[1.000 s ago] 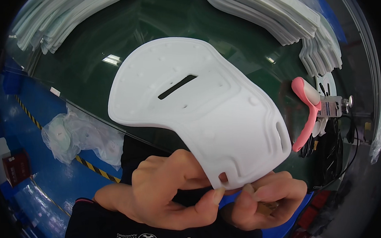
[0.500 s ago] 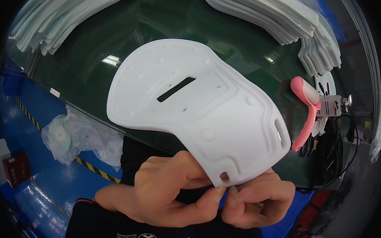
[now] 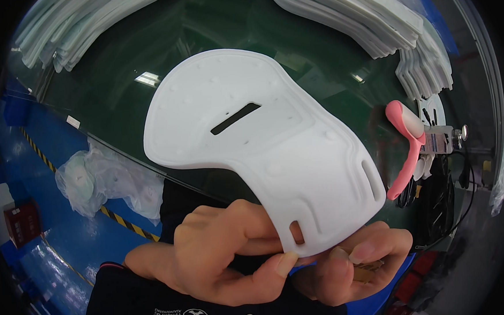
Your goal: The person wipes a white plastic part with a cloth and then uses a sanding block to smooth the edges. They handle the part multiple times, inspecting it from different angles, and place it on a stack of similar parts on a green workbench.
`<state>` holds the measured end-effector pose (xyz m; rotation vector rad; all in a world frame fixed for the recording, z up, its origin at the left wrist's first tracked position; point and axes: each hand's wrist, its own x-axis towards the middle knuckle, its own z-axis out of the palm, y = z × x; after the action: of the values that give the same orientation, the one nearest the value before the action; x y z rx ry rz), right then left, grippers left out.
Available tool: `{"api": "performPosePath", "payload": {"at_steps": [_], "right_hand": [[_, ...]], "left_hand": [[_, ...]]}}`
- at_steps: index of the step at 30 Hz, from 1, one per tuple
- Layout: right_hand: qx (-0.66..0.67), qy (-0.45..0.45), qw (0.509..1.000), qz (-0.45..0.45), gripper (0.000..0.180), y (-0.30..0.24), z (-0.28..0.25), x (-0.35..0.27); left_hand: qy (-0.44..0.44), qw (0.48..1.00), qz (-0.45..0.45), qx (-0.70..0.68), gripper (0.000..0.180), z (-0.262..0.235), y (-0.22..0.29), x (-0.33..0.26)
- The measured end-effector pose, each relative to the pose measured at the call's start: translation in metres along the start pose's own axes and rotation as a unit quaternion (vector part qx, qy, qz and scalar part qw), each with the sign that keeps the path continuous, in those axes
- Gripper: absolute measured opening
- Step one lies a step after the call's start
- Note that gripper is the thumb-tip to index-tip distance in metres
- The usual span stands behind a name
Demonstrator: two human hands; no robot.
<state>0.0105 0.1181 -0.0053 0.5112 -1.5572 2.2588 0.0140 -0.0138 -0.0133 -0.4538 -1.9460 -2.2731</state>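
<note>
A large white curved foam pad (image 3: 263, 151) with a dark slot in its middle and small slots near its lower edge is held up over a green glass table (image 3: 130, 61). My left hand (image 3: 223, 257) grips the pad's lower edge, thumb pressed under the rim. Just below the same edge, my right hand (image 3: 351, 264) is curled around a small tan and blue tool that is mostly hidden in the fingers.
Stacks of similar white pads lie at the back left (image 3: 76, 24) and back right (image 3: 358, 12). A pink-handled tool (image 3: 407, 148) with a metal clamp stands at the right with dark cables. A plastic bag of white parts (image 3: 103, 178) lies on the blue floor at left.
The pad has shifted slightly and tilted; my right hand has moved a little further under its lower edge. My left hand keeps its grip.
</note>
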Motion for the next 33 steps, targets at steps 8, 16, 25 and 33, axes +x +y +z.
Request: {"api": "performPosePath", "payload": {"at_steps": [8,16,25,33], "right_hand": [[-0.121,-0.036,0.992,0.016,0.023,-0.006,0.0,0.003],[-0.22,-0.032,0.975,0.028,0.013,-0.006,0.01,0.002],[-0.198,-0.089,0.976,0.001,0.02,-0.007,0.002,0.002],[-0.188,-0.084,0.979,0.014,0.02,-0.009,-0.001,0.002]], "left_hand": [[-0.044,0.996,0.042,0.06,0.027,-0.01,-0.002,0.005],[0.0,0.99,0.078,0.114,0.021,-0.007,-0.004,0.007],[0.003,0.994,0.068,0.083,0.023,-0.007,-0.002,0.006],[0.0,0.993,0.066,0.103,0.022,-0.006,0.001,0.007]]}}
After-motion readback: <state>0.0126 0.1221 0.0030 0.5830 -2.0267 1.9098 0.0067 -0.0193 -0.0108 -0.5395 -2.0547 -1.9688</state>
